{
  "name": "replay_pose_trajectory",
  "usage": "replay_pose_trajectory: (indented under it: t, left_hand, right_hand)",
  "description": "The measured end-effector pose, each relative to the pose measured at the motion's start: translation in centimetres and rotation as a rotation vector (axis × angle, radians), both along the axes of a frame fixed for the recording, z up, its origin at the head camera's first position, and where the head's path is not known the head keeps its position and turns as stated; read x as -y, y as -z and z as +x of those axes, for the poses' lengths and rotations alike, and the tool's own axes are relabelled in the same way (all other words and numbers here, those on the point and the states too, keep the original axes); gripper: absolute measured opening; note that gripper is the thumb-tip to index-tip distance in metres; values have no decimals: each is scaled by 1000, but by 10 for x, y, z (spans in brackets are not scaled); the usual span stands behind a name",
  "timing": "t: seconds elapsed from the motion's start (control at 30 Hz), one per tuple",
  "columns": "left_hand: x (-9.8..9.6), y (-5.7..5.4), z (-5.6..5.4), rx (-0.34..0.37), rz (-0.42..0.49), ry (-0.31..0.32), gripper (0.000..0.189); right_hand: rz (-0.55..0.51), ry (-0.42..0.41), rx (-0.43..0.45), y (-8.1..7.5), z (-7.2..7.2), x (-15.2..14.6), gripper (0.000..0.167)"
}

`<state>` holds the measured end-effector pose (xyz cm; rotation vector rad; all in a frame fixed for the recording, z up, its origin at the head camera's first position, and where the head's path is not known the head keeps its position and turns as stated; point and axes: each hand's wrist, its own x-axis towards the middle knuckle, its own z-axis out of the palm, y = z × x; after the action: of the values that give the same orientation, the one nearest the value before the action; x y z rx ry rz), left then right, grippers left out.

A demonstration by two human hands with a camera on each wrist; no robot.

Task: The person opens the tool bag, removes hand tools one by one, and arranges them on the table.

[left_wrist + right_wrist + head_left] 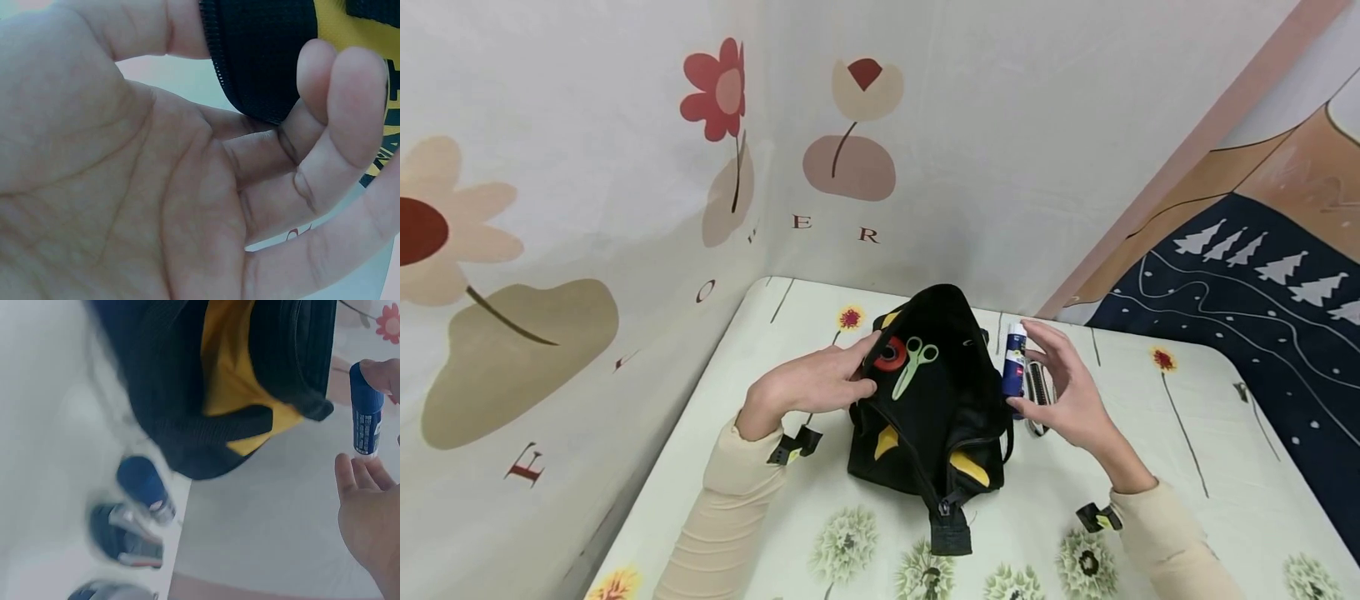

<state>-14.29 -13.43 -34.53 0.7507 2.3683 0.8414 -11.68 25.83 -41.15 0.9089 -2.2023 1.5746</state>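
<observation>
A black bag [880,462] with yellow patches lies open on the table, its mouth facing up. My left hand [816,382] grips the left side of its opening; in the left wrist view the zippered edge [219,62] passes between thumb and curled fingers. Inside the bag show green-handled scissors [914,371] and a red ring-shaped roll [891,356]. Just right of the opening, my right hand [1075,396] pinches a blue glue stick [1013,367] upright by its two ends, between thumb and fingertips. The right wrist view shows this glue stick [366,422] clear of the bag.
Behind my right hand a dark object with metal edges [1037,392] stands on the table [1150,450]. The right wrist view shows a blurred blue-capped tube [144,484] and a dark item with pale strips [128,534]. Printed cloth walls [985,167] rise behind the table.
</observation>
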Motion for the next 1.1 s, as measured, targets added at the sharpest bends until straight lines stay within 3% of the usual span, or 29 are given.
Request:
replay_pose_trajectory:
  t: [0.23, 0.4, 0.6, 0.83, 1.1]
  left_hand:
    - [0, 0, 0, -2, 4, 3, 84]
    - [0, 1, -1, -5, 8, 4, 84]
    - [0, 1, -1, 9, 18, 1, 84]
    - [0, 1, -1, 2, 17, -3, 84]
    - [0, 2, -1, -5, 31, -1, 84]
  right_hand:
    - [43, 61, 50, 8, 7, -29, 112]
    - [15, 93, 92, 15, 16, -49, 106]
    - [-84, 109, 181, 25, 28, -68, 101]
    - [-272, 59, 340, 34, 36, -88, 100]
    - [-319, 204, 483, 44, 44, -107, 86]
